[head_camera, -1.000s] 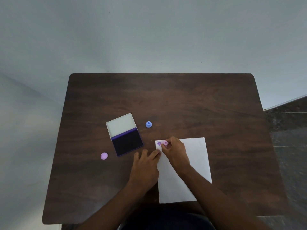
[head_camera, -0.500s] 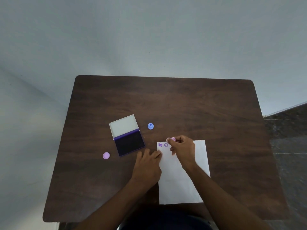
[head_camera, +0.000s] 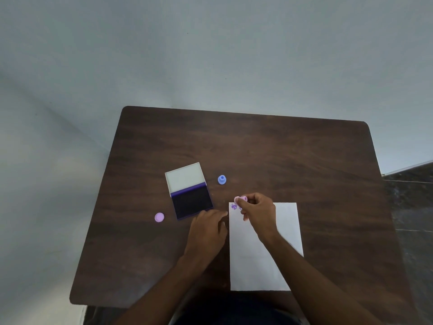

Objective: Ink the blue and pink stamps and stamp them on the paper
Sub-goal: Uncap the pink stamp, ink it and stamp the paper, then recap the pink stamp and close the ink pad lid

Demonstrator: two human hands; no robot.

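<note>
My right hand (head_camera: 257,208) holds the small pink stamp (head_camera: 240,199) by its fingertips, raised just above the top left corner of the white paper (head_camera: 281,231). Two purple prints (head_camera: 233,206) show on that corner, one partly hidden by my fingers. My left hand (head_camera: 207,227) lies flat on the table, its fingertips touching the paper's left edge. The blue stamp (head_camera: 222,179) stands upright on the table beyond the paper. The ink pad (head_camera: 191,200) lies open left of the paper, its white lid folded back.
A round pink cap (head_camera: 159,217) lies left of the ink pad. Everything rests on a dark wooden table (head_camera: 281,156) with rounded corners, set against a pale wall. A dark tiled floor shows at the right.
My right hand lifted the pink stamp off the paper's corner, uncovering a second purple print beside the first. My left hand stayed at the paper's edge. The camera view shifted slightly.
</note>
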